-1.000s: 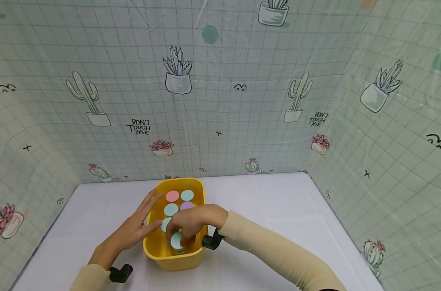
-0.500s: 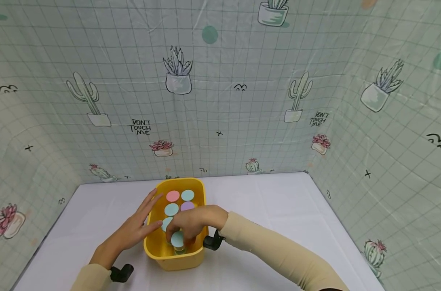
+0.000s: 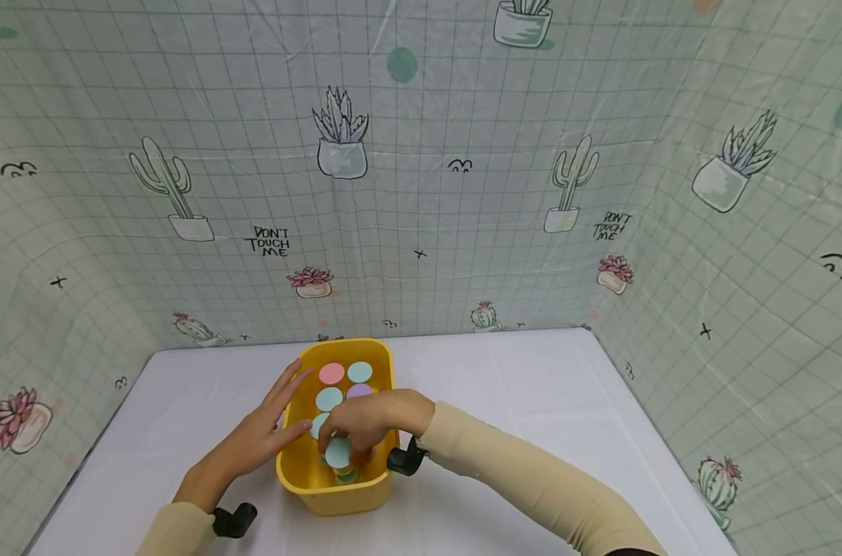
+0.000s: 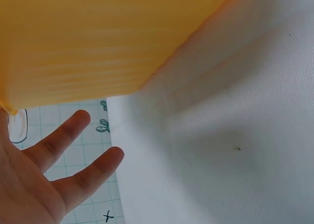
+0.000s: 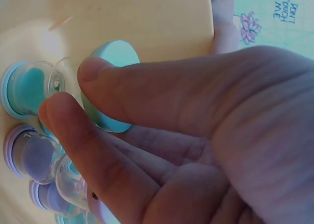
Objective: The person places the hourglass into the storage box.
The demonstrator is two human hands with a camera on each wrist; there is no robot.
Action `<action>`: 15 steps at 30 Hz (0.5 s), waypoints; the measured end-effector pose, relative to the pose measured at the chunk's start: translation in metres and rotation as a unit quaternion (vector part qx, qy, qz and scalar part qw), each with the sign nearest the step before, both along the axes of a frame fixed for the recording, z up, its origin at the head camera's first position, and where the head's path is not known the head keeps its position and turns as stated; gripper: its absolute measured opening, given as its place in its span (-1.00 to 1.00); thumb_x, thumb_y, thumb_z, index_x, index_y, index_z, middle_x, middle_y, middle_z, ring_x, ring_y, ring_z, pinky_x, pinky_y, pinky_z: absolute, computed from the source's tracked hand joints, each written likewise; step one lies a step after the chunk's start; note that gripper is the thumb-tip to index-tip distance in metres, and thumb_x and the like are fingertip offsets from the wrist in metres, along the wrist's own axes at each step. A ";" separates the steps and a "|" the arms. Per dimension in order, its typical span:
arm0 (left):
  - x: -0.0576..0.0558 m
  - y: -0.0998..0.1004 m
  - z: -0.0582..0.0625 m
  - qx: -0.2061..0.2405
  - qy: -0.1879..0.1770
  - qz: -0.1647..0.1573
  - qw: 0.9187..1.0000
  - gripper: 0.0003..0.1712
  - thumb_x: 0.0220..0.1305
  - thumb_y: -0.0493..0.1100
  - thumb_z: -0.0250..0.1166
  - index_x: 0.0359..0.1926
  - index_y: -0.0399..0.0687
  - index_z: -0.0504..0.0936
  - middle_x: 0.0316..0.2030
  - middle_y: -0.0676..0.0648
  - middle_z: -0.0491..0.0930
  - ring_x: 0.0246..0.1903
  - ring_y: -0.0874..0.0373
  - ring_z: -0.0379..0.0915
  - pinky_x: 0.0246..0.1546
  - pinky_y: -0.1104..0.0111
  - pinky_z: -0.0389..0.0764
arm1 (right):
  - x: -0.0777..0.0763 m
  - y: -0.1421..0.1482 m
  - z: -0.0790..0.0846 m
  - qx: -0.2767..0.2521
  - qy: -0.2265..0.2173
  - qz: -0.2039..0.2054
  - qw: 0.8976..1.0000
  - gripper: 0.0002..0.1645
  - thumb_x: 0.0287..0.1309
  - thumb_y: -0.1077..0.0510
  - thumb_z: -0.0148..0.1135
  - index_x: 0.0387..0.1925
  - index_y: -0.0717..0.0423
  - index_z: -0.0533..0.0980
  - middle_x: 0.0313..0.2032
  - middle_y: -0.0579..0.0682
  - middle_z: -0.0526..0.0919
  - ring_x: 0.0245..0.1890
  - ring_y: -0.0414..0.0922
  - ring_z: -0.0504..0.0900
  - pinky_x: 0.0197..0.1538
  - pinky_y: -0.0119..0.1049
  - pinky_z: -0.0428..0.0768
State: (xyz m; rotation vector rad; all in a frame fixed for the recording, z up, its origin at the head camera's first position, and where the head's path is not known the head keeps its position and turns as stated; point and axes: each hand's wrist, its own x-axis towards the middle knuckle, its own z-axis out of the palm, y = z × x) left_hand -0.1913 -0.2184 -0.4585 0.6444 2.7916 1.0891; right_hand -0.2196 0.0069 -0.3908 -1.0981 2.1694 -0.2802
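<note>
A yellow plastic bin (image 3: 334,502) on the white table holds several small clear jars with coloured lids. My right hand (image 3: 360,419) reaches into its near part and pinches a jar with a light blue lid (image 3: 338,453). In the right wrist view, the thumb (image 5: 95,69) presses this jar's blue lid (image 5: 122,52), and part of its clear body is hidden behind the fingers. The jar tilts, its clear side showing below the lid in the head view. My left hand (image 3: 261,432) lies along the bin's left rim, fingers spread and straight, thumb over the edge.
Farther back in the bin are a pink-lidded jar (image 3: 331,374), blue-lidded jars (image 3: 360,372) and a purple-lidded jar (image 3: 360,391). In the right wrist view, a jar with teal contents (image 5: 29,89) lies close to the fingers. Patterned cloth walls enclose the table (image 3: 504,417).
The blue-lidded jar in my right hand has risen slightly and tipped, and more of its clear body shows below the lid. My left hand keeps its place on the rim.
</note>
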 end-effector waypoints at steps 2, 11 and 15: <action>0.000 0.000 0.000 0.001 0.002 -0.001 1.000 -0.12 0.45 0.08 0.21 0.64 0.05 0.04 0.66 -0.19 -0.24 0.51 -0.52 -0.01 0.09 -0.43 0.50 | 0.000 0.000 0.000 0.001 -0.002 -0.004 1.000 -0.50 0.20 0.26 0.46 0.17 -0.05 0.64 0.02 -0.10 0.68 -0.32 -0.24 0.59 -0.28 -0.53 0.65; 0.000 0.000 -0.002 0.004 0.005 -0.002 1.000 -0.12 0.44 0.07 0.21 0.64 0.08 0.04 0.66 -0.18 -0.23 0.51 -0.50 -0.01 0.10 -0.43 0.50 | -0.004 0.000 0.007 -0.013 -0.005 -0.006 1.000 -0.58 0.21 0.24 0.46 0.11 -0.04 0.68 0.05 -0.08 0.75 -0.16 -0.30 0.67 -0.21 -0.54 0.67; 0.000 -0.001 -0.002 0.006 0.007 -0.001 1.000 -0.12 0.44 0.06 0.22 0.64 0.09 0.04 0.66 -0.18 -0.23 0.52 -0.50 -0.02 0.10 -0.44 0.49 | -0.007 0.002 0.012 -0.027 -0.027 -0.016 0.999 -0.62 0.25 0.23 0.42 0.10 0.02 0.67 0.04 -0.04 0.77 -0.13 -0.30 0.71 -0.16 -0.53 0.69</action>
